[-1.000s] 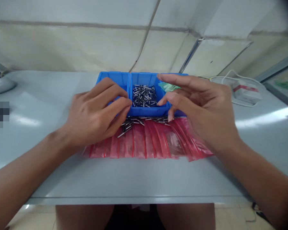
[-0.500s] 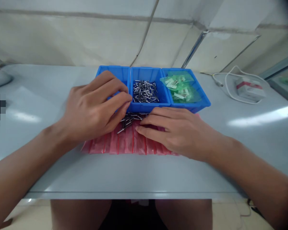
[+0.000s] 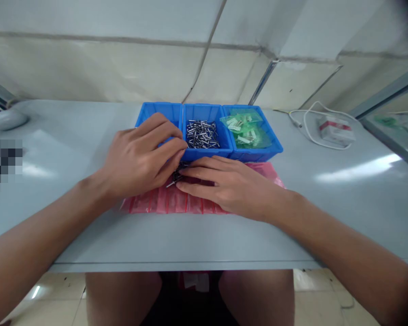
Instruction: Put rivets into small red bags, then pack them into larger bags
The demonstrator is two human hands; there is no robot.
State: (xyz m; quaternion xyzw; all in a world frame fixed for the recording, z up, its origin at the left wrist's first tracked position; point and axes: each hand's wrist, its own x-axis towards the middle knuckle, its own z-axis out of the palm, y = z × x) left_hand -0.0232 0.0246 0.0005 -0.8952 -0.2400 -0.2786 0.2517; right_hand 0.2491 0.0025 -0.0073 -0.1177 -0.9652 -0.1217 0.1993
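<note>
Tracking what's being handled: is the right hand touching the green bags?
Apart; head view shows the blue bin's front wall between right hand and green bags.

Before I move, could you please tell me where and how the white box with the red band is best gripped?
I would take the white box by its opposite long sides, coming down from above and straddling its top. It looks flat-sided, and the white cable loops around it, so a low approach might snag.
</note>
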